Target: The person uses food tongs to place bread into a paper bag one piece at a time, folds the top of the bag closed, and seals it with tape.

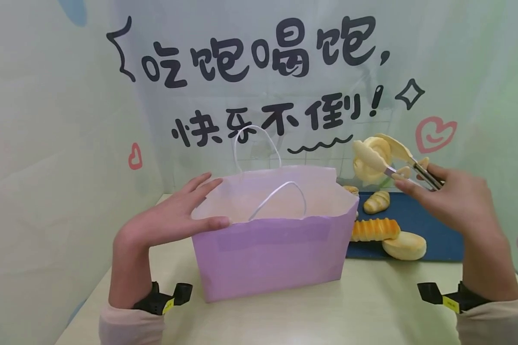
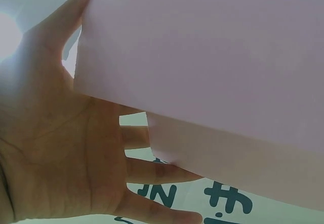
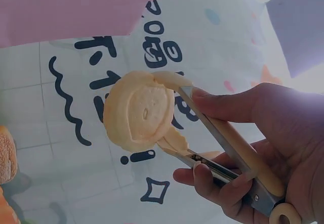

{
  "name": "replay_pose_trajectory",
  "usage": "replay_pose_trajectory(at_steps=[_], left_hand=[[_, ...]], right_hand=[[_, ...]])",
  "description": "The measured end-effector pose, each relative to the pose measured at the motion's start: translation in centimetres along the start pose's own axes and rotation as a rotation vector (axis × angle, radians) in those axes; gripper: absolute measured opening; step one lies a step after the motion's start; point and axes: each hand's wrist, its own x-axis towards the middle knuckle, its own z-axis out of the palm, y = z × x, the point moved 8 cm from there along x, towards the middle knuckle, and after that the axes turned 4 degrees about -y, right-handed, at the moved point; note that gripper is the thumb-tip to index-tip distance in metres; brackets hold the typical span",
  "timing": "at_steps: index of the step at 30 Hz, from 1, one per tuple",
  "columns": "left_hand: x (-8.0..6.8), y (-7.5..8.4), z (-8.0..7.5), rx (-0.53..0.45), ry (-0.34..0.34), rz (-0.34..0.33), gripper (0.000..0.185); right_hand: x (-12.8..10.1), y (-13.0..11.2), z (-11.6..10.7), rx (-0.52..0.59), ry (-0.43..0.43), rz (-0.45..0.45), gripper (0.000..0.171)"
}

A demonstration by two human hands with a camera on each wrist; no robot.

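While the left hand [image 1: 172, 215] lies flat with straight fingers against the left end of the purple paper bag [image 1: 272, 239], thumb on its front rim, I log the right hand [image 1: 453, 201] squeezing the tongs [image 1: 407, 165]. They clamp a pale round bun [image 1: 369, 160] in the air, just right of the bag's mouth, above the blue tray [image 1: 431, 225] on the table [image 1: 371, 306].

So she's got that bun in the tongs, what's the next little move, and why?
Probably carry the bun leftward over the purple bag's open mouth. The right hand squeezes the tongs on it, up beside the bag's right edge, not yet above the opening, while the left hand steadies the rim.
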Motion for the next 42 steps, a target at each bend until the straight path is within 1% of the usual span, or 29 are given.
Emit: replay_pose_trajectory(at_steps=[3, 10, 17, 25, 31, 34, 37, 42], left_hand=[[-0.1, -0.1, 0.1, -0.009, 0.003, -0.003, 0.095], [-0.2, -0.3, 0.3, -0.01, 0.003, -0.001, 0.095], [-0.2, -0.4, 0.3, -0.005, 0.009, 0.004, 0.096], [-0.2, -0.6, 0.3, -0.012, 0.013, 0.006, 0.096], [-0.1, -0.5, 0.3, -0.001, 0.012, 0.005, 0.096], [0.1, -0.4, 0.2, 0.013, 0.011, 0.004, 0.096], [0.2, -0.3, 0.1, 0.022, 0.009, 0.005, 0.096], [0.1, -0.3, 0.0, 0.021, 0.01, 0.009, 0.096]], right_hand=[[-0.4, -0.7, -0.4, 0.015, 0.027, -0.011, 0.09], [-1.3, -2.2, -0.8, 0.041, 0.067, -0.013, 0.09], [-2.3, -5.4, -1.1, 0.077, 0.135, -0.103, 0.085], [-3.7, -9.2, -1.0, 0.14, 0.164, -0.191, 0.081], [-4.5, -11.8, 0.1, 0.208, 0.131, -0.24, 0.08], [-4.8, -12.9, 0.7, 0.221, 0.109, -0.272, 0.082], [-5.0, -13.7, 1.2, 0.208, 0.087, -0.295, 0.084], [-5.0, -13.9, 1.5, 0.17, 0.04, -0.277, 0.091]])
